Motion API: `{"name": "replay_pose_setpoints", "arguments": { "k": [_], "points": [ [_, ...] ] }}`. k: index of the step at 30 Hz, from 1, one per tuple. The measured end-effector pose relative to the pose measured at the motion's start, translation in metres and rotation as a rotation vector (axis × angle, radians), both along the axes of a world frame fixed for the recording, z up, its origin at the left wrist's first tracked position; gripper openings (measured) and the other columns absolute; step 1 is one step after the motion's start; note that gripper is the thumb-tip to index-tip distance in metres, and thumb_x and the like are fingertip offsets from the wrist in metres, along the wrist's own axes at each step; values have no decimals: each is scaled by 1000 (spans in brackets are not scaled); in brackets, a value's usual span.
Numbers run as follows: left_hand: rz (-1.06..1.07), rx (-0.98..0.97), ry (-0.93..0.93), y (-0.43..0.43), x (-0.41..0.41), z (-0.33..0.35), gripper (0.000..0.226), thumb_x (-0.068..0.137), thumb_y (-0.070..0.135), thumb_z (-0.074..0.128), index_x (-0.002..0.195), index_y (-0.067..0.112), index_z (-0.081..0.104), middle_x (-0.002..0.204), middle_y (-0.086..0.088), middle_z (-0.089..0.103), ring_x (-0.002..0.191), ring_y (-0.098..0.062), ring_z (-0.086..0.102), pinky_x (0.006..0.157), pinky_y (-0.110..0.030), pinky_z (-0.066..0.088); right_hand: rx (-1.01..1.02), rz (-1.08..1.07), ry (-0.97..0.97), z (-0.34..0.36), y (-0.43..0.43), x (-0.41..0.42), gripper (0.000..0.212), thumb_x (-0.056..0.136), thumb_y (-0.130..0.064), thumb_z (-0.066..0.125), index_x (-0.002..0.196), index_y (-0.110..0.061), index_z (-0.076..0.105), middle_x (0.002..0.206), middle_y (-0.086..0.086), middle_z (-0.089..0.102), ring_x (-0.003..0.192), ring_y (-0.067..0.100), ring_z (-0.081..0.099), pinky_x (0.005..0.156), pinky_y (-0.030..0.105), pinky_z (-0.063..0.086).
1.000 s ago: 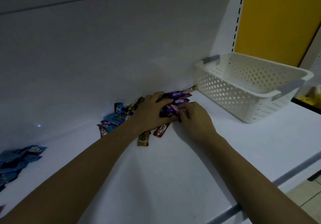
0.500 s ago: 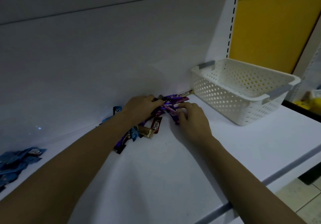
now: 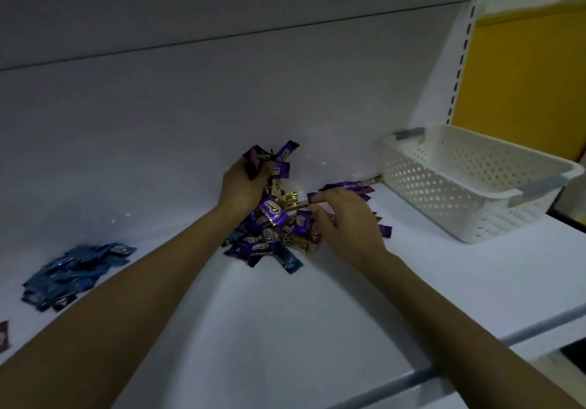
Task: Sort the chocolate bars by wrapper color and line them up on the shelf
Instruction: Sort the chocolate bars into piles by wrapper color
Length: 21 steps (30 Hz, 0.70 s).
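Your left hand is raised off the shelf, its fingers curled tight round a bunch of glossy purple-wrapped chocolate bars. Their crinkled flat ends fan out above your knuckles. Your right hand lies palm-down on the right edge of the mixed heap of chocolate bars, fingers bent and forefinger reaching toward a short row of purple bars. You cannot tell whether it has hold of a wrapper, since the hand hides its own fingertips.

The heap sits just below your left hand, between your two wrists, on the smooth white shelf. It is made of small oblong packets in shiny foil, mostly purple, with a gold-wrapped bar near the top and a few blue ones at the near edge. The row of purple bars lies along the foot of the plain white back panel and runs toward the white perforated plastic basket. The basket has grey handles and stands on the shelf to the right of the heap. Far to your left lies a separate pile of blue-wrapped bars, flat and overlapping. A single dark red wrapper shows at the far left edge of view.
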<state>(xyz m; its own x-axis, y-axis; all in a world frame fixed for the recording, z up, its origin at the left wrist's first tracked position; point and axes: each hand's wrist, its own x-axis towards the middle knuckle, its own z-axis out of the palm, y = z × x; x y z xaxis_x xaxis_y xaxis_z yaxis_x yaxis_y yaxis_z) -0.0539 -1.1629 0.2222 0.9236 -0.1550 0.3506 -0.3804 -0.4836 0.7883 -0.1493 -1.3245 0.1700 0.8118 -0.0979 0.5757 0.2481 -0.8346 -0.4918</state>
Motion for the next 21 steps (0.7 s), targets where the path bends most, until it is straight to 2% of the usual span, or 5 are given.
{"name": "replay_pose_setpoints", "arguments": {
  "k": [2,6,9,13,21],
  "points": [
    [13,-155,80,9,-3,-4,33,95,34,56,113,7,62,105,-6,69,95,-21,66,87,-36,52,250,104,148,12,19,-1,30,99,-32,45,113,-13,63,100,0,64,89,11,57,73,19,40],
    [71,-401,164,26,-13,-11,29,95,30,58,114,9,63,103,-7,70,92,-21,68,87,-38,55,921,278,514,38,51,-8,35,93,-49,48,104,-17,58,92,2,64,74,13,64,71,30,53],
    [139,-463,152,41,-16,-14,25,95,28,58,111,10,64,102,-9,70,94,-24,68,89,-43,54,957,398,630,45,74,-8,20,88,-37,63,88,-17,61,81,4,66,67,18,67,63,31,57],
    [237,-559,154,67,-19,-14,25,95,27,59,110,8,63,102,-11,70,95,-26,68,91,-47,54,1026,435,637,46,98,2,20,87,-9,66,104,0,61,80,9,68,58,13,65,55,23,56],
    [414,-712,123,133,-25,-11,13,96,23,58,98,11,62,94,-8,69,91,-27,68,90,-45,54,936,533,633,44,138,17,4,89,-8,63,88,-12,62,72,1,70,55,9,65,57,24,48]
  ]
}}
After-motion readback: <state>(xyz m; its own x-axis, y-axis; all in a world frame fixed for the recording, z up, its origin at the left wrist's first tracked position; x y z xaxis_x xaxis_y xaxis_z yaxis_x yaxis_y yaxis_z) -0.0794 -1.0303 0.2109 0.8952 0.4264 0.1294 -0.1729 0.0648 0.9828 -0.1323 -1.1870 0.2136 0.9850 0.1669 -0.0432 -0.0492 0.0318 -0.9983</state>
